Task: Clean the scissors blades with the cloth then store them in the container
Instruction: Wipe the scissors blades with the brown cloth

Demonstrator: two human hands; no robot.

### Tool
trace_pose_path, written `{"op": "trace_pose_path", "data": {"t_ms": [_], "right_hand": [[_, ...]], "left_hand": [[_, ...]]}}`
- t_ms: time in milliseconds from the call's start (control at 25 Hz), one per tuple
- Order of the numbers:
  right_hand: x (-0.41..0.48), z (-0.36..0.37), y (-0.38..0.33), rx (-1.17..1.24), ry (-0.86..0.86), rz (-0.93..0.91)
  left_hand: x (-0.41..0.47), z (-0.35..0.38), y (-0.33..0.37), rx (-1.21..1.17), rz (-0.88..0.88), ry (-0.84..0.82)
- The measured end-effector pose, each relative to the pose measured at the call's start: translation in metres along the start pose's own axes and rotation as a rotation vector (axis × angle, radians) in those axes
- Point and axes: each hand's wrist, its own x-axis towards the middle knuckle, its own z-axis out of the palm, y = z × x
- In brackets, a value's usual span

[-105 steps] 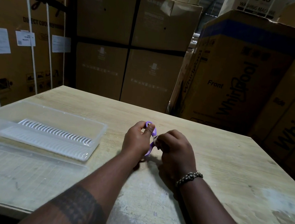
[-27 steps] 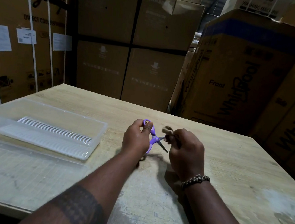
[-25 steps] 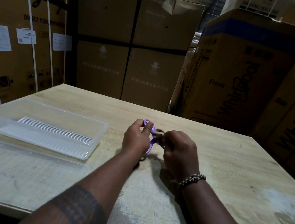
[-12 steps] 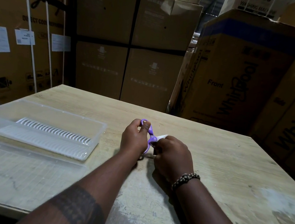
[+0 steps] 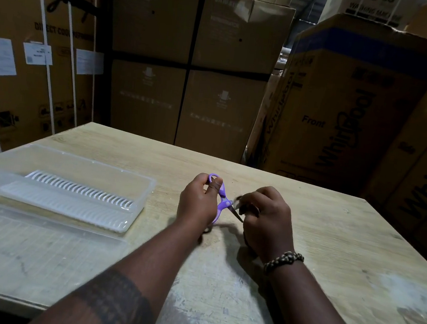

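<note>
The left grip (image 5: 198,200) holds the purple scissors (image 5: 221,202) by the handles, with the thumb at the upper loop. The dark blades point toward the right grip (image 5: 267,221), which pinches a small cloth (image 5: 238,203) at the blades. The cloth is blurred. Both grips are just above the table (image 5: 331,242). A clear plastic container (image 5: 146,194) stands left of the left grip. A flat clear lid (image 5: 38,243) lies beside it, nearer the person. Stacked cardboard boxes (image 5: 346,110) stand beyond both grips.
</note>
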Motion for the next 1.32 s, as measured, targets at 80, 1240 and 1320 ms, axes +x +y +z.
{"op": "trace_pose_path", "data": {"t_ms": [80, 1240, 1320], "right_hand": [[-0.001, 0.003, -0.001, 0.022, -0.022, 0.023], [-0.002, 0.011, 0.007, -0.001, -0.141, -0.16], [0.0, 0.014, 0.013, -0.015, -0.149, -0.109]], "left_hand": [[0.001, 0.001, -0.001, -0.013, -0.004, -0.005], [-0.001, -0.002, 0.001, 0.025, 0.002, -0.035], [0.001, -0.003, 0.001, 0.0, 0.005, -0.059]]}}
